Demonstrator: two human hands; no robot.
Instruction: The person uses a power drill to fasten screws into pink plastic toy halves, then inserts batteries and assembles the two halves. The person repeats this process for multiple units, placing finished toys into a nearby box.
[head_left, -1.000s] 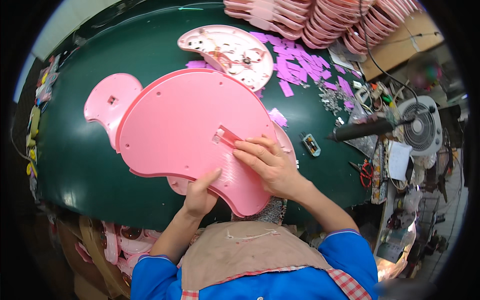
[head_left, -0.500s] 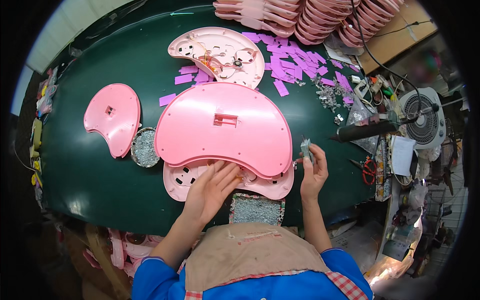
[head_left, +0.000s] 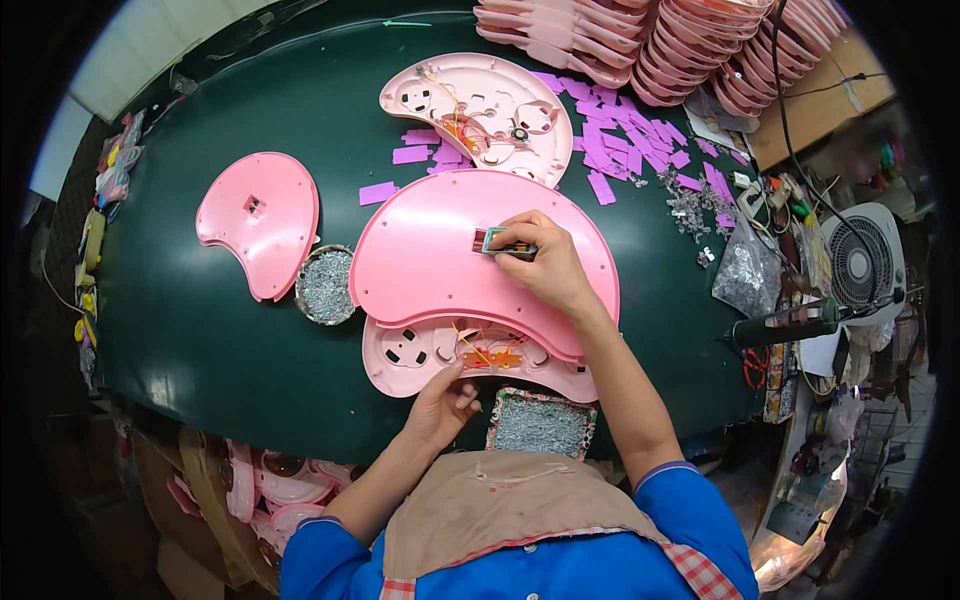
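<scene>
Box (head_left: 499, 243) pinched in the right hand (head_left: 550, 266), long axis left to right, slot (head_left: 479, 240) in the panel (head_left: 430, 262) showing just left of it; left hand (head_left: 440, 408), loosely curled, farther off by the shell's (head_left: 390, 374) near edge

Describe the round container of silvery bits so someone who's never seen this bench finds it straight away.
On the dark green table, find the large pink panel under the right hand. Just beyond its left end, beside the smaller pink panel, sits the round container, full of tiny silvery pieces. Its round outline sets it apart from the rectangular container by the apron.
</scene>
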